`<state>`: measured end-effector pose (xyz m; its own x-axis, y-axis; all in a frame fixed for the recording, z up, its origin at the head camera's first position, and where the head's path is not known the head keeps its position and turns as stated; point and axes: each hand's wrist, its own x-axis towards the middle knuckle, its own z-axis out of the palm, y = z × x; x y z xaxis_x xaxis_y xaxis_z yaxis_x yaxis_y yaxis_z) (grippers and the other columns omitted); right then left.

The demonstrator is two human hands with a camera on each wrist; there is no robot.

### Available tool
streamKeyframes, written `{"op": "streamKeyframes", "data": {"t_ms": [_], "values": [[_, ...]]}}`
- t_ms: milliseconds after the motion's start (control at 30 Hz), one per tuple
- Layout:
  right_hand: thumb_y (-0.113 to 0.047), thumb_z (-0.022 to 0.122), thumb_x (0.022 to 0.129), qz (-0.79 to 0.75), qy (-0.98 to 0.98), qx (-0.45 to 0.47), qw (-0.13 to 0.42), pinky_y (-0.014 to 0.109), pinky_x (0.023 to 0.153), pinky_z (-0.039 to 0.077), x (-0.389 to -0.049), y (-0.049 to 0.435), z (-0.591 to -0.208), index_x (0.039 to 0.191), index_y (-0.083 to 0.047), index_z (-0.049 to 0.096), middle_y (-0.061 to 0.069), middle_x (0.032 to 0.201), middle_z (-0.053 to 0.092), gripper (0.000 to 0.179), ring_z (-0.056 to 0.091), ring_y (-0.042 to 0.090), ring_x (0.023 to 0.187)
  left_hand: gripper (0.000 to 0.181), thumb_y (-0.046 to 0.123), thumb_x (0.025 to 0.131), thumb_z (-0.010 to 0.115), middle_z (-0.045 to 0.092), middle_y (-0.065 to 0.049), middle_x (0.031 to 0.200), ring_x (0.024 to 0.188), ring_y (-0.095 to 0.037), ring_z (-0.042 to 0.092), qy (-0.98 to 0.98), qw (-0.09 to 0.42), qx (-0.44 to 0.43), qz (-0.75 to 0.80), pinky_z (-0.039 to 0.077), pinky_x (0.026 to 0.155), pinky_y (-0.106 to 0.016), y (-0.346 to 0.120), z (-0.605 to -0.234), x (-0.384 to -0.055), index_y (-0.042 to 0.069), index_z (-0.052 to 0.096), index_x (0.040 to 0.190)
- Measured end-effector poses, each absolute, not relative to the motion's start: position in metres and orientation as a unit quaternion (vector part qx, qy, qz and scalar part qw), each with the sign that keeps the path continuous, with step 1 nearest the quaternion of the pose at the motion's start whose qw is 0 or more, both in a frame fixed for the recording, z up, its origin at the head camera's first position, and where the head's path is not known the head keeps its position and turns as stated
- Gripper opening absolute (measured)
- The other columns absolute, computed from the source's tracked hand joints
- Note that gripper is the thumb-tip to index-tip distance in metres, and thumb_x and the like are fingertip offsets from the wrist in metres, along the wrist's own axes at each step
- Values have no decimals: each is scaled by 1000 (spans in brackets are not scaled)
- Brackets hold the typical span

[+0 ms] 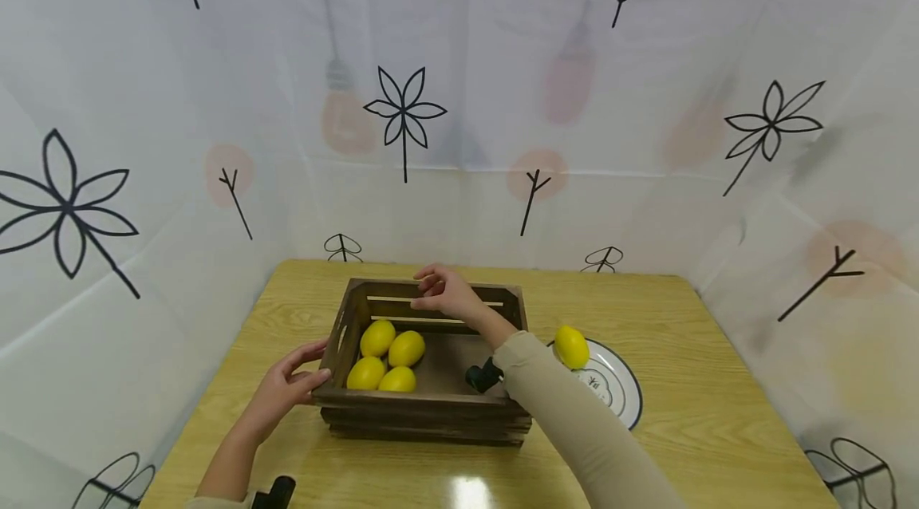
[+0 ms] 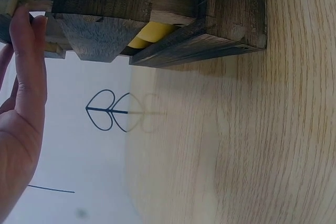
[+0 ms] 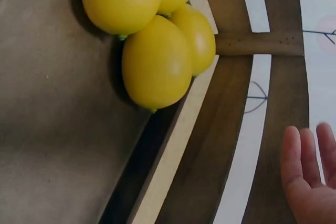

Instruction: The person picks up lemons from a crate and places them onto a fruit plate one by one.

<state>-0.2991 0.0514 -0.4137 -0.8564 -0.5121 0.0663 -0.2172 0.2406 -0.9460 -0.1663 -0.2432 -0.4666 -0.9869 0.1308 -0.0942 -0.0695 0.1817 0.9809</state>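
A dark brown slatted wooden crate (image 1: 431, 417) stands on the table. Several lemons (image 1: 406, 349) lie together in its left part; the right wrist view shows them close up, clustered by a slatted wall. My left hand (image 1: 285, 385) holds the crate at its front left corner, thumb at the rim and fingers along the outer side. Over the crate's back part hovers my right hand (image 1: 451, 295), fingers loosely bent and nothing between them. Another lemon (image 1: 572, 346) sits on a white plate (image 1: 625, 381) right of the crate, partly hidden behind the right sleeve.
The light wooden table (image 1: 689, 365) reaches back to a white patterned cloth (image 1: 459, 214), which also hangs along both sides. A black wrist camera (image 1: 483, 376) on the right forearm overlaps the crate's inside in the head view.
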Motion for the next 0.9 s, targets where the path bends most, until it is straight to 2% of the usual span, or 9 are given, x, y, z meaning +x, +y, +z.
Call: {"op": "streamKeyframes", "data": {"t_ms": [167,300,467,600,900], "values": [[-7,70,83,-551,771,-278,159,33,80,46,-298,51,-412,124,3,50,23,115,51,46,53,29,98,54,20,91,61,40,-21,136,98,-14,61,765,77,18,639,50,72,-39,-245,-467,-166,8,41,140],[-7,71,82,-529,777,-298,166,33,82,46,-305,51,-420,123,-1,53,20,114,52,45,53,25,97,54,20,91,61,40,-20,136,97,-14,61,766,78,17,638,50,72,-39,-245,-466,-166,8,41,140],[-4,70,82,-504,781,-320,183,32,83,46,-308,52,-424,122,2,53,23,117,52,44,54,31,100,54,20,91,61,39,-20,137,97,-15,61,765,80,21,639,50,72,-39,-243,-466,-166,8,41,140],[-3,70,82,-480,785,-338,198,30,84,45,-310,51,-426,122,4,53,20,119,53,43,53,34,105,54,20,91,61,39,-20,136,97,-14,61,764,78,20,640,50,72,-38,-242,-468,-165,8,41,140],[0,69,82,-430,788,-376,228,34,92,41,-312,43,-436,121,6,52,18,120,53,43,51,34,111,55,20,91,62,40,-21,136,97,-14,61,764,76,20,640,50,72,-38,-241,-470,-162,8,41,140]]}}
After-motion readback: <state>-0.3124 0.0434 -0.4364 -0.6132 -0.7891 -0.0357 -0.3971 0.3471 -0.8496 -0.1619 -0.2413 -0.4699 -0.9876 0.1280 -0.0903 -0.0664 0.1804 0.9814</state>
